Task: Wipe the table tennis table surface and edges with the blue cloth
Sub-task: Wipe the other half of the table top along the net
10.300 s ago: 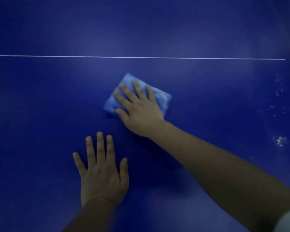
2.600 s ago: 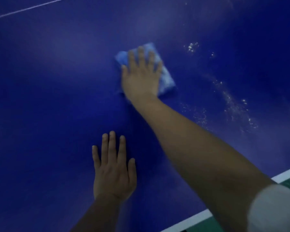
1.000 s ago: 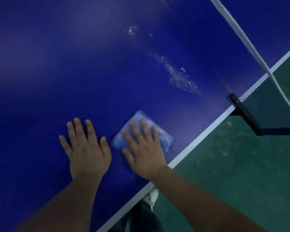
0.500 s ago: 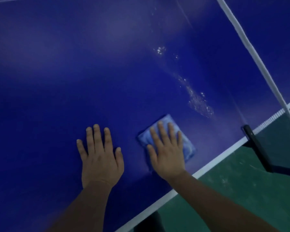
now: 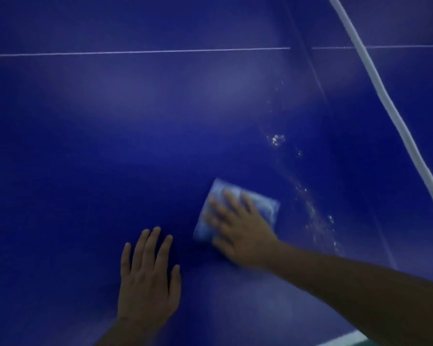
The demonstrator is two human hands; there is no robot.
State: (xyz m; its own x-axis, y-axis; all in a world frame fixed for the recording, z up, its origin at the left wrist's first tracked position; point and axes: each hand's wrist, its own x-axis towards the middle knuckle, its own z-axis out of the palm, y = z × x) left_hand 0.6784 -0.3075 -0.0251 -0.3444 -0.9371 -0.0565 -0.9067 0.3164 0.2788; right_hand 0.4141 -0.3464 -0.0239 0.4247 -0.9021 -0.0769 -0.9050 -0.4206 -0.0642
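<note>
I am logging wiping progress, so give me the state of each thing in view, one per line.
blue cloth: folded, flat on the table, under the right hand.
right hand: fingers straight, pressing the cloth.
left hand: flat on the table, holding nothing.
table: unwiped droplets right of the cloth.
net: strung across the table.

Both forearms are bare to the frame's edge, with no sleeve, watch or ring showing.

Head view, steeply down, close.
</note>
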